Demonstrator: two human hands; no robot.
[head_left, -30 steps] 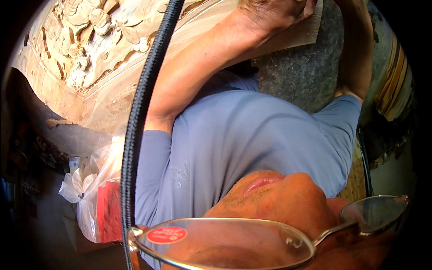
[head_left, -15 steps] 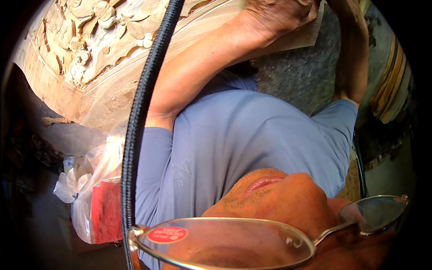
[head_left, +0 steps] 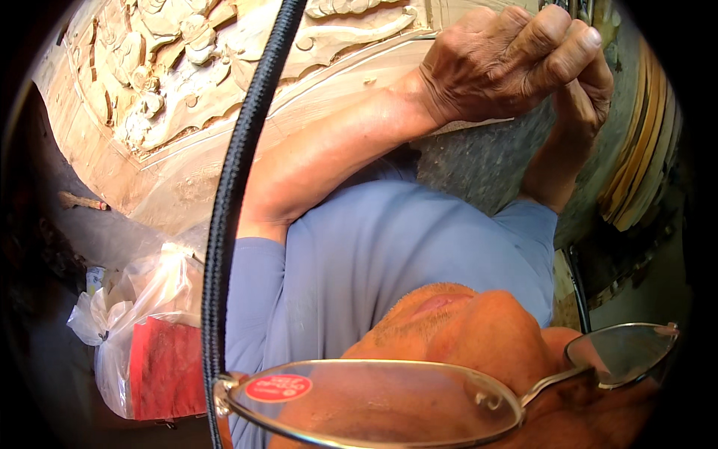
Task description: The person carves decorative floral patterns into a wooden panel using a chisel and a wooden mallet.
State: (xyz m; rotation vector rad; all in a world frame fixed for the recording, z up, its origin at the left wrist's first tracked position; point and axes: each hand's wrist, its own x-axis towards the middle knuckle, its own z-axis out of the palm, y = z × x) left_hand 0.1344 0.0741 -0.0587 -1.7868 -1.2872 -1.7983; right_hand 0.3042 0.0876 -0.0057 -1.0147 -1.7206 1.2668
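Note:
My left hand [head_left: 501, 66] is at the upper right, its fingers curled in beside the right edge of a carved wooden panel [head_left: 374, 63]. Right up against it, partly behind its fingertips, is my right hand [head_left: 587, 97], also with bent fingers. Slim dark and metallic rods [head_left: 583, 10] show just above the fingers at the picture's top edge. What the two hands grip is hidden or cut off there. The pale panel carries raised scrolls and leaf-like relief within an incised border line.
A stack of thin curved boards [head_left: 643, 142] stands at the far right. On the left lie a clear plastic bag [head_left: 112, 367] with a red packet [head_left: 168, 367] and a short stick [head_left: 82, 201]. A black braided cable [head_left: 238, 165] crosses the view in front of my left arm.
Both hands have come lower and nearer my body, from the top edge into fuller view. More of the panel's carving shows beside them.

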